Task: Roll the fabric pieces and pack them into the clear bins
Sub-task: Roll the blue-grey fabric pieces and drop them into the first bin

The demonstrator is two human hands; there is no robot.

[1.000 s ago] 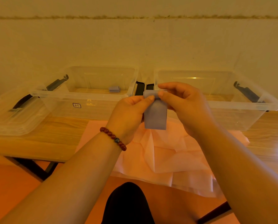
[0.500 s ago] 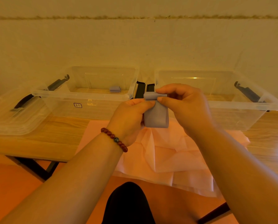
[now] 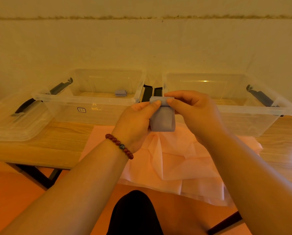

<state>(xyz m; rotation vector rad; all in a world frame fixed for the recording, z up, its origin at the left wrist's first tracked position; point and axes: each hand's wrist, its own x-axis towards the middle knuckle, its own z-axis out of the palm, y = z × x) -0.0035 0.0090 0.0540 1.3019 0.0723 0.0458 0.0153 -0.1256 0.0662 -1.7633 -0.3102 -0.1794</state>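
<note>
A grey-blue fabric strip [image 3: 162,119] hangs in the air above the table, its top end rolled over. My left hand [image 3: 135,122] and my right hand [image 3: 195,112] pinch that rolled top from either side between thumbs and fingers. Two clear bins stand behind: the left bin [image 3: 84,100] holds one small rolled grey-blue piece [image 3: 120,92], and the right bin [image 3: 253,109] shows nothing inside. A large creased pink fabric sheet [image 3: 179,160] lies on the wooden table [image 3: 45,146] under my hands and hangs over the front edge.
A clear lid [image 3: 9,122] with a black handle lies at the far left of the table. Black latches stick up between the two bins. A pale wall stands right behind the bins. My dark-clothed knee shows below the table edge.
The rolled part at the strip's top has grown and the hanging tail has become shorter. Both hands have sunk slightly while holding it.
</note>
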